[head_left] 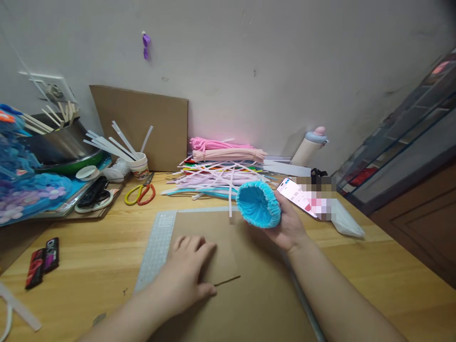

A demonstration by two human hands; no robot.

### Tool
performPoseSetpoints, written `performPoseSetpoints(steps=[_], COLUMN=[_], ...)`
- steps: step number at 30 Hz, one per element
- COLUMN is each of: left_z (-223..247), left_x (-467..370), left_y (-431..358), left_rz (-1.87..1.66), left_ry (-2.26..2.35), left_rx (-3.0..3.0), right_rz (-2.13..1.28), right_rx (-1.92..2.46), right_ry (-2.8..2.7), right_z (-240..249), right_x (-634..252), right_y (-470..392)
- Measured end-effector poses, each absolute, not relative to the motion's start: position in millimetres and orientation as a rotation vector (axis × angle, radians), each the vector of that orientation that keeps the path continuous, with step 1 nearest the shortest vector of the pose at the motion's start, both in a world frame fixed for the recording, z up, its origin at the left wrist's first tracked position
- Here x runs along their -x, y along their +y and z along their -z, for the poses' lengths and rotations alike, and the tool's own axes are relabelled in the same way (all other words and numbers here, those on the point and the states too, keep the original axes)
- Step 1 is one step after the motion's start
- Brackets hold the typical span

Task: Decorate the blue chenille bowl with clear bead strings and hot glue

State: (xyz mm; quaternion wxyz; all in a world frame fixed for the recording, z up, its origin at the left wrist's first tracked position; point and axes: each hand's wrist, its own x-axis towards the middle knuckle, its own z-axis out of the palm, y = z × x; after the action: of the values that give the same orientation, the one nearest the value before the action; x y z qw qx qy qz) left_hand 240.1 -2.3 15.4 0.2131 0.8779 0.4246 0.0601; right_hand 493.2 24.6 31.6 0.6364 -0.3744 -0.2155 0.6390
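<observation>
**As the right hand (287,228) holds it up, a blue fuzzy cup (259,205) shows its mouth**

While its open mouth faces the camera and slightly left, the cup's axis runs back rightward to the palm. Bright sky-blue, it has a thick, bumpy rim and inner ridges converging deep inside. It sits above the far part of a cardboard sheet (263,299) on the tabletop (85,261), the right hand curled around its right side. The left hand (192,261) rests palm-down on the cardboard, fingers loosely spread, thumb beside a thin brown strip (228,280).
</observation>
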Motion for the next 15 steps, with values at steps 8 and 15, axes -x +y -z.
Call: performPoseSetpoints(steps=[8,15], left_z=[-15.0,-6.7], left_x=[-189.2,-158.7], left_y=[-1.6,-42.2], left_rz=[-0.531,-0.785], left_ry=[1.338,1.231], left_rx=[-1.678,-0.872], right_rz=[-1.636,-1.564], right_rx=[1.089,1.153], right_ry=[-0.259,-0.021], right_z=[-33.2,-3.5], right_x=[-538.5,-550.4], right_y=[-9.7,-78.1])
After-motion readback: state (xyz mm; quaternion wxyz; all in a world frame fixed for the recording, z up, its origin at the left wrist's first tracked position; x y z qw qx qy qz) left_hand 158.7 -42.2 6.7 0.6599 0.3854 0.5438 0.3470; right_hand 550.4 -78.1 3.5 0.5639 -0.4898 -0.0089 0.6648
